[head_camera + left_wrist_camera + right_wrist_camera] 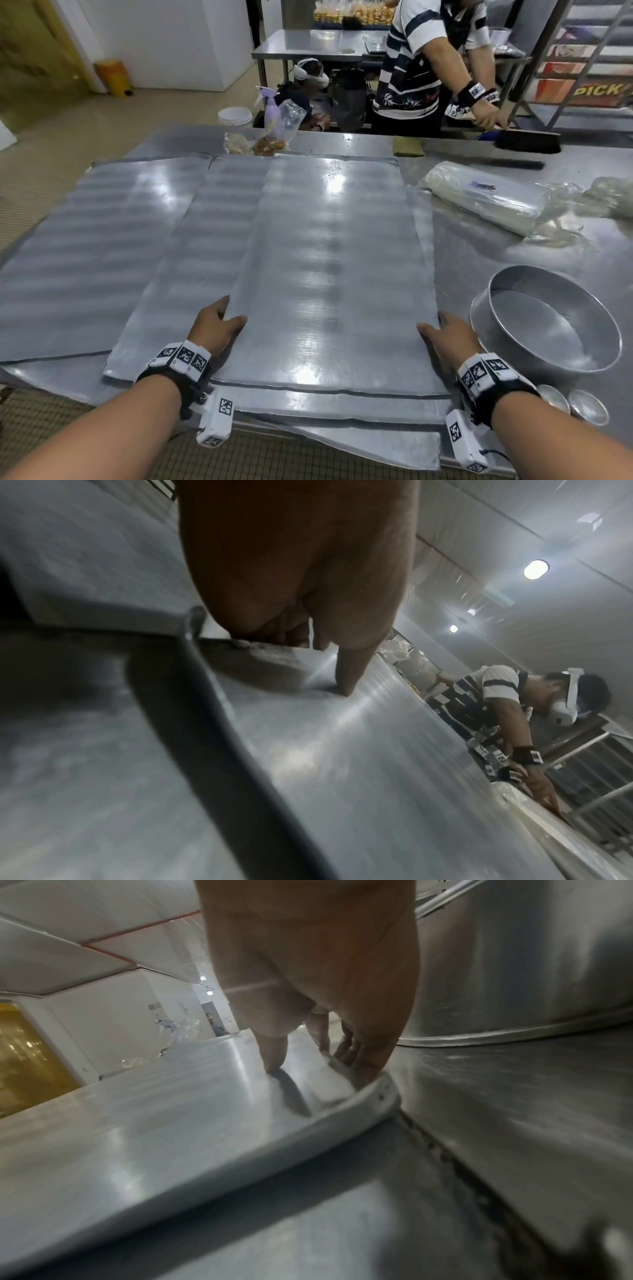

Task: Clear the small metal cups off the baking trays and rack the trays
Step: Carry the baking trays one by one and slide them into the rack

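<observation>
On the steel table before me, my left hand (214,323) pinches the top tray (329,274)'s left edge, thumb on top; my right hand (445,337) grips the right edge. It looks stiff, slick and light, best held by both edges. Only the head view shows two small cups (572,402) beside my right wrist

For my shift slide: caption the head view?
Both hands, left hand and right hand, grip the top baking tray by its sides.
</observation>
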A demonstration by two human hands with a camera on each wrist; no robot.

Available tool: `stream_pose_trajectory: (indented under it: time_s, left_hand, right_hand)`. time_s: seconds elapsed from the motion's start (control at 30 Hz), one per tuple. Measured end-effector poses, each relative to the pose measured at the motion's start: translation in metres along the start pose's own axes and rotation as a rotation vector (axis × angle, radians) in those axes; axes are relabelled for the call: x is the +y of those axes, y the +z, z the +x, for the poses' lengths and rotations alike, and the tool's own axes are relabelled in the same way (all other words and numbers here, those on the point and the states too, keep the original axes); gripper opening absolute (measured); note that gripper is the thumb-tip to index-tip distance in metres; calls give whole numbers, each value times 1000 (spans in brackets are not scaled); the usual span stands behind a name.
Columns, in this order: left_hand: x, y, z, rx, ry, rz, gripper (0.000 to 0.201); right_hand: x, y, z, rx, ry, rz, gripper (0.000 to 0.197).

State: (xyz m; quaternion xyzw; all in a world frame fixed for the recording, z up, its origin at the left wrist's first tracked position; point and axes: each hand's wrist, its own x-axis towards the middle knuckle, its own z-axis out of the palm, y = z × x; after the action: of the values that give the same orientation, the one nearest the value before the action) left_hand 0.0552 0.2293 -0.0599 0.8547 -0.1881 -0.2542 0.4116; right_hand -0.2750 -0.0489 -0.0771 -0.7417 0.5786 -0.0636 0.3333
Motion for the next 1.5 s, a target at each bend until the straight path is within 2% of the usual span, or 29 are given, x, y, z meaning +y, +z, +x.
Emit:
stream_pose_trajectory:
  time_s: [0.13, 0.27, 0.33, 0.4, 0.43, 0.5, 0.53, 0.6, 0.73, 0.83, 0.97, 1.07, 1.1, 1.17, 1.27, 1.4, 1.5]
  left_hand:
    - [2, -9, 3, -10, 1, 36, 54]
    - [0, -16, 8, -61, 32, 421, 64]
    - [3, -15, 2, -68, 115, 593, 66]
    - [10, -11, -8, -150, 246, 669, 64]
    - [14, -8, -16, -235, 299, 661, 63]
    - [15, -3, -30, -432, 342, 636, 62]
    - [13, 0, -37, -504, 366, 661, 62]
    - [7, 5, -47, -559, 455, 752, 65]
    - [-12, 10, -59, -567, 565, 816, 66]
    - [-19, 11, -65, -553, 583, 755, 63]
    - [-24, 11, -75, -517, 534, 672, 59]
    - [-33, 14, -88, -471, 500, 615, 68]
    - [-36, 15, -93, -443, 487, 587, 66]
    - [-39, 19, -101, -388, 465, 558, 47]
    - [-40, 24, -111, -318, 452, 546, 28]
    - [-43, 31, -125, -235, 424, 533, 26]
    - [-44, 30, -132, -193, 387, 500, 32]
  right_hand:
    - [-5, 6, -1, -28, -11, -45, 34]
    - [-19, 4, -9, -24, 32, -197, 52]
    - [-25, 8, -16, 38, -10, -270, 52]
    - [-36, 17, -35, 45, -134, -202, 45]
    - [-43, 23, -47, -3, -205, -126, 38]
    - [-56, 34, -74, -226, -321, -48, 32]
    - [-61, 39, -86, -330, -369, -76, 35]
    - [-66, 49, -101, -426, -461, -194, 49]
    - [-64, 65, -117, -423, -591, -343, 66]
    - [-60, 73, -127, -377, -610, -338, 58]
    - [-55, 76, -135, -344, -616, -278, 45]
    - [-48, 81, -143, -330, -617, -246, 32]
    - [-46, 82, -146, -315, -618, -233, 27]
    - [-42, 83, -151, -302, -616, -206, 21]
    - [-37, 80, -156, -301, -603, -181, 18]
    - [-23, 71, -161, -286, -613, -160, 18]
    - [-5, 56, -158, -260, -587, -148, 21]
